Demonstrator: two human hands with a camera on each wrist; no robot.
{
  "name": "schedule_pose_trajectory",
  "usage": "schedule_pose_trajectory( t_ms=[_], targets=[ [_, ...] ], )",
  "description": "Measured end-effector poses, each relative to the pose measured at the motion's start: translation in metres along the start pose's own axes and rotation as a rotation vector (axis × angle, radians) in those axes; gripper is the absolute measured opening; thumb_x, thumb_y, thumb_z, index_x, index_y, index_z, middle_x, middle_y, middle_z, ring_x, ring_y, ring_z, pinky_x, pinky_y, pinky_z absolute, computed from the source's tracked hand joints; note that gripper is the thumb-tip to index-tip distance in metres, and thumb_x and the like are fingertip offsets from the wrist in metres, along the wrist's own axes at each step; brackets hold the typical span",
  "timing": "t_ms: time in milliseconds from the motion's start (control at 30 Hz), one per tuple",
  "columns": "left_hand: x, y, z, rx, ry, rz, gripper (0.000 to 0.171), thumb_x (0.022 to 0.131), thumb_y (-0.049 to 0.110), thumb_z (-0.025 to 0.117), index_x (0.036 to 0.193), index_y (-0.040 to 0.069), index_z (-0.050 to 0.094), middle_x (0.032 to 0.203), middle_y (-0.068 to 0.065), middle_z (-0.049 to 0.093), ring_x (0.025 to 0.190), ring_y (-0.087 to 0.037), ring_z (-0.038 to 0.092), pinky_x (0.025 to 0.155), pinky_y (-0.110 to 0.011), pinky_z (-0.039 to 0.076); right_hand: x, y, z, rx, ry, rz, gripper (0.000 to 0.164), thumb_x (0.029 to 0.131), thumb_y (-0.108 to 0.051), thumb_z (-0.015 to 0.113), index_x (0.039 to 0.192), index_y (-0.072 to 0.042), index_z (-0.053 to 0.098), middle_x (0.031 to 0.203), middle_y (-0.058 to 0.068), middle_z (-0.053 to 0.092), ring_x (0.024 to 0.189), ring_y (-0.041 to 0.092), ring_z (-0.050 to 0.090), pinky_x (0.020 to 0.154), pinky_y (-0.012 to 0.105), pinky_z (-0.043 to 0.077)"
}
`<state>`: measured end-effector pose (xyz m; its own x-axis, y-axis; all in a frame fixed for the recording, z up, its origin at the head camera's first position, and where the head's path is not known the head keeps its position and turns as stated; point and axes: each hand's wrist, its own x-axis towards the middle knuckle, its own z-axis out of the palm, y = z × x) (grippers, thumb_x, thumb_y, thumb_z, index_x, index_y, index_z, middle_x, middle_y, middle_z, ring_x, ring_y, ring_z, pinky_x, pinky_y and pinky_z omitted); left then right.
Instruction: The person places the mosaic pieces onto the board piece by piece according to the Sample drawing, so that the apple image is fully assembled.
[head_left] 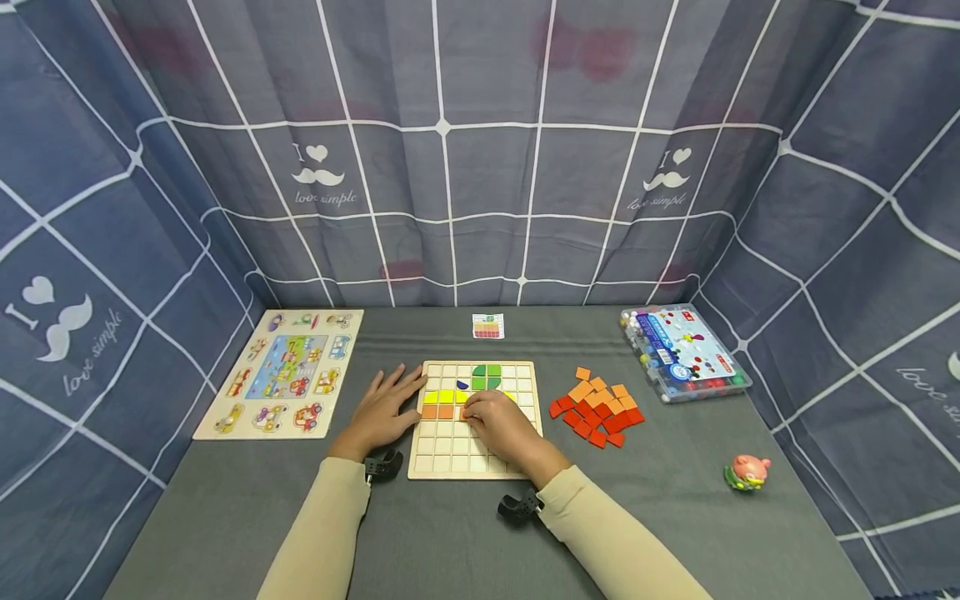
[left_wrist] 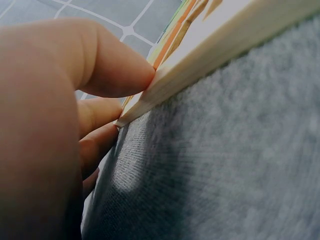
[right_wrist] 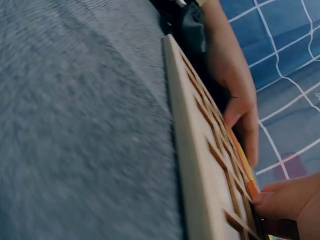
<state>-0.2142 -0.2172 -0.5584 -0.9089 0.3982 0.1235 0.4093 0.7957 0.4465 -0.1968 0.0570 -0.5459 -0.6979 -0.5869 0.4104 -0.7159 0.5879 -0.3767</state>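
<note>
A square wooden grid board (head_left: 468,468) lies on the grey cloth. Green pieces (head_left: 486,377), a small blue piece (head_left: 462,385), a row of yellow tiles (head_left: 438,397) and orange tiles (head_left: 437,412) below it sit on the board. My left hand (head_left: 381,410) rests at the board's left side, fingers spread, its thumb touching the edge in the left wrist view. Over the middle of the grid, my right hand (head_left: 501,423) pinches an orange tile (right_wrist: 253,188) at the cells. That hand covers part of the yellow and orange rows.
Loose orange and red tiles (head_left: 598,408) lie in a pile right of the board. Behind it is a small pattern card (head_left: 488,326). A picture puzzle board (head_left: 345,333) lies left, a clear plastic box (head_left: 686,350) back right, a pig figure (head_left: 747,472) front right.
</note>
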Motion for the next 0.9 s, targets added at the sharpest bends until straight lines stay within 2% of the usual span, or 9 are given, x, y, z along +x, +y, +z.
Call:
schedule_pose_trajectory(
  t_ms=[300, 600, 733, 900],
  targets=[
    [0.000, -0.002, 0.003, 0.004, 0.007, 0.000, 0.069, 0.095, 0.027, 0.062, 0.162, 0.015, 0.047, 0.169, 0.000, 0.032, 0.158, -0.031, 0.019, 0.127, -0.054, -0.001, 0.003, -0.005, 0.013, -0.063, 0.048, 0.012, 0.009, 0.094, -0.001, 0.078, 0.098, -0.007, 0.084, 0.108, 0.003, 0.074, 0.105, 0.021, 0.069, 0.099, 0.037, 0.055],
    [-0.001, -0.002, 0.002, 0.000, 0.005, 0.001, 0.069, 0.096, 0.027, 0.062, 0.162, 0.015, 0.046, 0.169, -0.001, 0.032, 0.158, -0.031, 0.019, 0.127, -0.054, -0.001, 0.001, -0.009, 0.015, -0.070, 0.091, -0.014, 0.007, 0.092, 0.001, 0.079, 0.094, -0.005, 0.082, 0.105, 0.004, 0.071, 0.101, 0.022, 0.068, 0.091, 0.036, 0.058],
    [-0.001, -0.001, 0.001, -0.001, 0.003, 0.002, 0.070, 0.095, 0.027, 0.062, 0.162, 0.014, 0.047, 0.169, -0.001, 0.033, 0.158, -0.031, 0.019, 0.127, -0.055, -0.001, -0.004, -0.003, 0.009, -0.033, 0.134, -0.013, 0.006, 0.092, 0.000, 0.080, 0.095, -0.005, 0.081, 0.103, 0.006, 0.070, 0.097, 0.023, 0.068, 0.088, 0.037, 0.058],
    [-0.001, 0.000, 0.000, -0.018, 0.010, 0.006, 0.070, 0.095, 0.026, 0.063, 0.162, 0.014, 0.047, 0.169, -0.003, 0.034, 0.158, -0.032, 0.019, 0.127, -0.055, -0.001, -0.011, 0.019, -0.011, -0.031, 0.193, 0.037, 0.008, 0.090, 0.001, 0.080, 0.097, -0.002, 0.081, 0.105, 0.009, 0.071, 0.099, 0.027, 0.068, 0.089, 0.045, 0.057]
  ],
)
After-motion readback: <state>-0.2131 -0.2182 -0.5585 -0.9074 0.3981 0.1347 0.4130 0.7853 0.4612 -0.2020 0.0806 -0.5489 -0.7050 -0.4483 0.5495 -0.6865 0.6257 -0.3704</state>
